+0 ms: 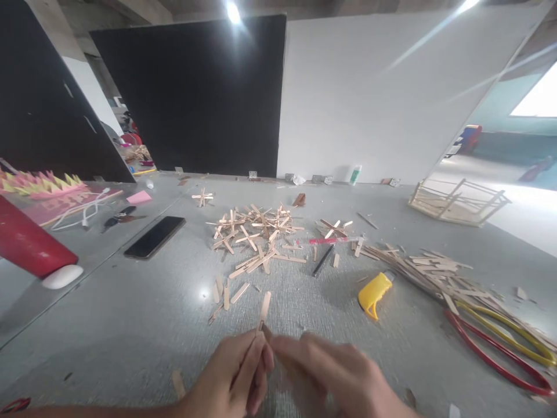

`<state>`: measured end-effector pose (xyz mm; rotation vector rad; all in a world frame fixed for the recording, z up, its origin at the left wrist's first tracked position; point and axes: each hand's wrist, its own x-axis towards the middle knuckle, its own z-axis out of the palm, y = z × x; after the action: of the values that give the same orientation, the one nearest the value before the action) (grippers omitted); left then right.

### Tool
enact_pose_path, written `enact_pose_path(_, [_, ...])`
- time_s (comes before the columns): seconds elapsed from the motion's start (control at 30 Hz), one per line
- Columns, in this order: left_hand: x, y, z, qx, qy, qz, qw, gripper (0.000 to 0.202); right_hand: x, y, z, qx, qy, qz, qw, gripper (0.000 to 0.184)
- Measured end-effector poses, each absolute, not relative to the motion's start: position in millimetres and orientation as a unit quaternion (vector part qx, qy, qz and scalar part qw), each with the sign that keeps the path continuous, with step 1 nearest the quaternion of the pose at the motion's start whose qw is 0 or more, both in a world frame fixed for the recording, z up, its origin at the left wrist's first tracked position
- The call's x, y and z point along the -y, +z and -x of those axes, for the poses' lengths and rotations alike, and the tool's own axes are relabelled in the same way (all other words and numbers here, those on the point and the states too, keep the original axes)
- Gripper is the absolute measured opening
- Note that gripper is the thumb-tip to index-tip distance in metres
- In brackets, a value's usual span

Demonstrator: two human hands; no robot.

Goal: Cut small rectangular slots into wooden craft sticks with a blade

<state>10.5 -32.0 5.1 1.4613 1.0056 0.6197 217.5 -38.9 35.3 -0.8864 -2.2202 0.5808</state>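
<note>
My left hand (pixel 237 377) is low at the front of the grey table (pixel 130 325), fingers pinched round a thin wooden craft stick (pixel 263 307) that points away from me. My right hand (pixel 331 371) sits right beside it, slightly blurred, fingertips meeting the same stick at its near end. Just beyond the hands lie a few loose stick pieces (pixel 226 293). Farther back is a pile of glued stick crosses (pixel 252 229).
A yellow cutter (pixel 374 292), a black pen (pixel 322 259) and a red pen (pixel 328 240) lie mid-table. A heap of sticks (pixel 430 270) and red and yellow hoops (pixel 500 342) are at right. A phone (pixel 154 237) and a red object (pixel 30 247) sit left; a stick frame (pixel 456 200) far right.
</note>
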Motion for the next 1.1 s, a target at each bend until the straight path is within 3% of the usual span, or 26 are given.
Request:
enact_pose_path(0.17, [32,9,-13,-0.461,0.247,-0.61,0.595,0.064,29,51,-220,0.732,0.283,0.493,0.375,0.024])
enact_pose_path(0.37, [33,7,-13,-0.433,0.274,-0.641,0.572,0.064,41,26,-213,0.868,0.231,0.226,0.378,0.021])
enact_pose_path(0.5, [38,5,-11,-0.46,0.259,-0.652,0.544,0.065,24,55,-218,0.696,0.398,0.462,0.38,0.024])
enact_pose_path(0.6, [38,6,-13,-0.458,0.259,-0.672,0.522,0.068,12,75,-222,0.604,0.495,0.502,0.372,0.031])
enact_pose_path(0.7, [35,6,-15,-0.455,0.263,-0.663,0.532,0.069,22,76,-220,0.676,0.445,0.451,0.376,0.024])
enact_pose_path(0.77, [32,6,-15,-0.46,0.267,-0.653,0.539,0.067,34,70,-217,0.798,0.357,0.354,0.333,0.021])
enact_pose_path(0.87, [29,7,-16,-0.469,0.261,-0.643,0.547,0.066,45,64,-215,0.908,0.254,0.226,0.244,0.029])
enact_pose_path(1.1, [32,18,-15,-0.474,0.239,-0.633,0.563,0.07,15,86,-228,0.667,0.46,0.472,0.347,0.032])
